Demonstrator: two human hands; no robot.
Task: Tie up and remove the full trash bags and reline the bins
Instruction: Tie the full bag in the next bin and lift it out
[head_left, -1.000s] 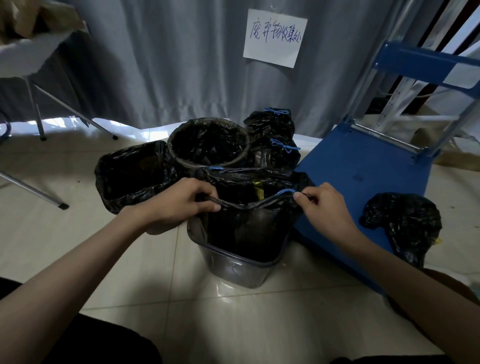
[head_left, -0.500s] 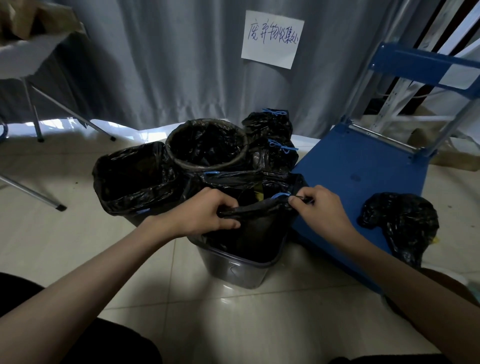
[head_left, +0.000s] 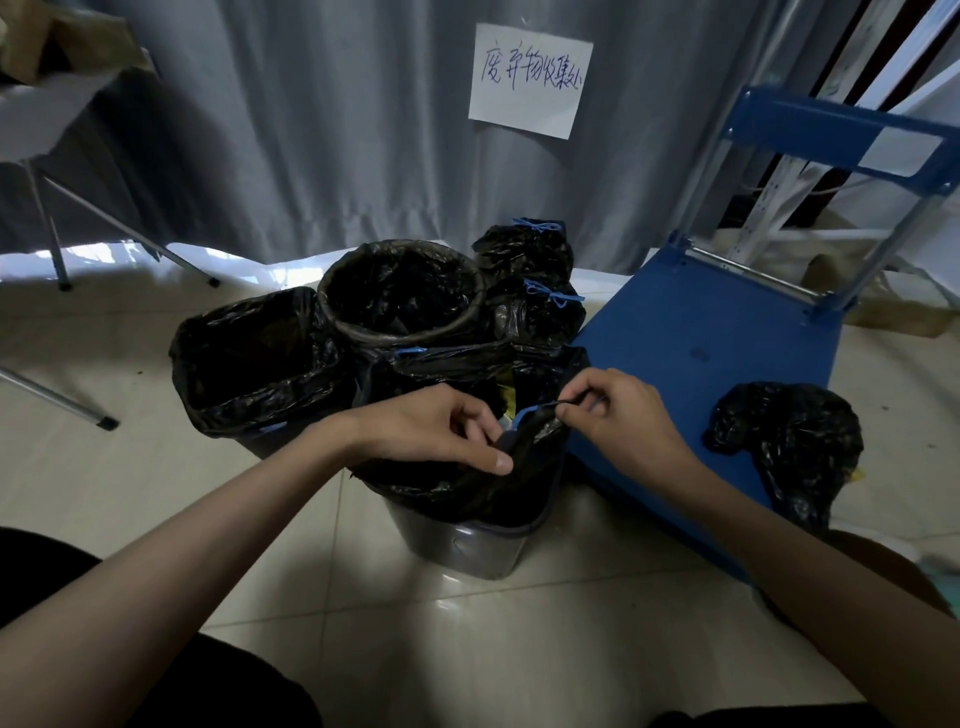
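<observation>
From the head camera, the two hands have drawn together over the nearest bin (head_left: 467, 545): a second ago they held the bag's mouth stretched wide between them, and now the left hand (head_left: 436, 428) has slid across to meet the right hand (head_left: 618, 421) at the bin's right side. The left grip is clenched around the gathered rim of the black trash bag (head_left: 447, 483), thumb pressed over the bunched plastic, while the right grip pinches the blue drawstring (head_left: 524, 413) between thumb and fingertips, pulling it taut. The bag's mouth, open a moment back, is now mostly cinched, though a gap with something yellow inside shows behind the hands. The bag sits in its bin on the tiled floor, so I judge the tying is under way and lifting out is yet to come. Behind it stand a lined square bin (head_left: 254, 364) and a lined round bin (head_left: 400, 291), with two tied bags (head_left: 530, 280) stacked beside them. Another black bag (head_left: 784, 441) lies on the blue cart (head_left: 701, 338) to the right.
</observation>
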